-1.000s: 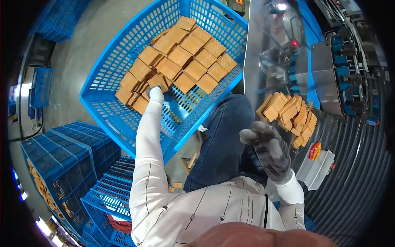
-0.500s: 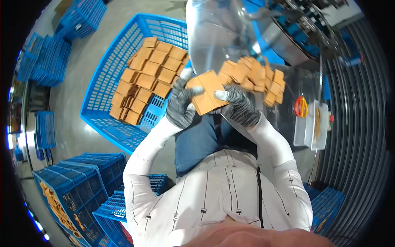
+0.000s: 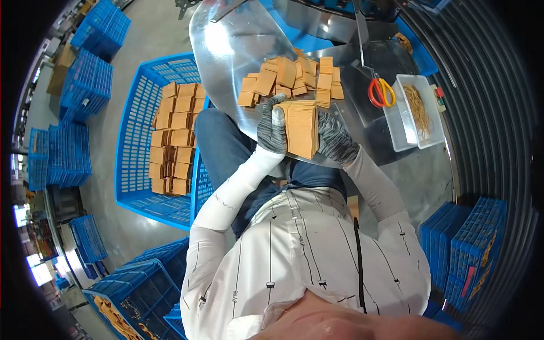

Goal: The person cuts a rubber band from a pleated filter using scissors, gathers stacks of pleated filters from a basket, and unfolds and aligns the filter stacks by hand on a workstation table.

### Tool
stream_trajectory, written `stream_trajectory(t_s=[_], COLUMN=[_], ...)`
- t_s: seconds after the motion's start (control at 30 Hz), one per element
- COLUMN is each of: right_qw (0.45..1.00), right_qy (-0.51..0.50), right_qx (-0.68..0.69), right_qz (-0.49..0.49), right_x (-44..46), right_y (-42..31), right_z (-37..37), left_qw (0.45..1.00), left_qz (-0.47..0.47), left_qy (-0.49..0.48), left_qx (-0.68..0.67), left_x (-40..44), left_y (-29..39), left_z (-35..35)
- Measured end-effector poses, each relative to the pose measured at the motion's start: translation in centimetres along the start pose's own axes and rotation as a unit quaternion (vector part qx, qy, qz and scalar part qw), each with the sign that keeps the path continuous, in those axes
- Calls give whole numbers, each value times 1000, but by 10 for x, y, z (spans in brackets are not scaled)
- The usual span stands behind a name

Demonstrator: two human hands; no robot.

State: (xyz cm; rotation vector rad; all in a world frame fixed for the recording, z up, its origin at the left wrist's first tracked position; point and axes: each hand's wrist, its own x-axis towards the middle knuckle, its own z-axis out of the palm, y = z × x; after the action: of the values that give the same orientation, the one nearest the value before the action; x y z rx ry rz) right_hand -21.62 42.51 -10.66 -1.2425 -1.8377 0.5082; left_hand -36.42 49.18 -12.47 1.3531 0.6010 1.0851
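Note:
Between my two hands is a thick stack of flat tan card pieces (image 3: 301, 128), its layered edges facing up. My left hand (image 3: 272, 127), in a grey glove with pale fingertips, closes on the left side of the stack, thumb against its face. On the right side, my right hand (image 3: 336, 137) presses the stack, its fingertips mostly hidden behind it. Just beyond my hands, a loose heap of similar tan pieces (image 3: 287, 72) lies on the shiny metal table (image 3: 238, 45).
To the left, a blue plastic basket (image 3: 127, 133) holds rows of tan stacks. Red-and-yellow-handled scissors (image 3: 381, 92) lie beside a white tray (image 3: 396, 122) with thin tan bands (image 3: 417, 107). Blue crates (image 3: 462, 249) stand at lower right, with more crates (image 3: 136, 289) at lower left.
The pieces, earlier held as two side-by-side portions with broad faces up, now form one stack turned edge-up. My view has shifted, and the basket appears farther from my hands.

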Motion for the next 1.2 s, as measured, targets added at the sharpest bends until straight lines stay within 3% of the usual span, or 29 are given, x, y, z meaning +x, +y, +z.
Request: stream_trajectory(t_s=[0.13,0.2,0.27,0.33,0.37,0.4,0.43,0.47,0.5,0.53,0.6,0.63,0.67,0.7,0.73,0.77,0.87,0.9,0.93,0.97,1.07,1.13,1.17,1.2], right_qw=[965,949,803,935,938,830,667,666,731,786,801,844,841,865,837,763,714,750,747,789,931,964,956,956], right_qy=[-27,-16,-1,33,46,61,89,199,223,253,383,432,438,395,298,133,301,459,203,161,163,232,264,226], right_qx=[244,289,530,304,283,512,703,678,614,542,400,92,18,-138,-322,-444,-378,-117,-515,-451,-183,-63,-11,29], right_qz=[97,123,272,179,197,212,229,240,196,155,228,306,318,278,328,451,506,462,368,385,269,116,128,187], right_x=[-27,-43,-54,-64,-72,-72,-70,-68,-73,-77,-91,-96,-120,-129,-151,-156,-213,-172,-138,-132,-88,-70,-56,-44], right_y=[10,9,2,2,0,-5,-11,-18,-12,-5,26,35,87,110,140,138,217,169,102,91,37,39,30,19], right_z=[1,-3,-5,-2,-9,-22,-35,-54,-76,-97,-145,-169,-200,-229,-261,-275,-276,-242,-205,-177,-80,-30,-8,0], left_qw=[998,992,982,985,986,990,993,994,979,974,940,932,917,930,913,893,869,858,845,840,924,965,974,982], left_qz=[-40,-69,-110,-86,-73,-58,-42,-25,25,-21,-102,-32,37,59,68,75,141,171,202,224,127,87,55,22], left_qy=[-50,-93,-136,-146,-151,-125,-99,-75,-42,-33,-64,-68,-68,-52,-44,-36,-2,5,12,18,-4,4,4,5], left_qx=[-26,-48,-73,-30,-9,21,50,79,197,224,319,356,390,359,400,442,474,485,495,494,360,249,218,187], left_x=[-12,-19,-25,-27,-28,-27,-22,-16,-8,-2,3,2,3,5,8,11,15,15,15,14,9,7,6,5], left_y=[-8,-9,-2,-7,-11,-18,-28,-39,-54,-60,-74,-78,-81,-87,-89,-92,-92,-86,-82,-82,-79,-62,-51,-45], left_z=[9,13,19,25,27,26,24,20,14,9,5,9,14,19,22,22,19,19,19,17,13,16,15,13])
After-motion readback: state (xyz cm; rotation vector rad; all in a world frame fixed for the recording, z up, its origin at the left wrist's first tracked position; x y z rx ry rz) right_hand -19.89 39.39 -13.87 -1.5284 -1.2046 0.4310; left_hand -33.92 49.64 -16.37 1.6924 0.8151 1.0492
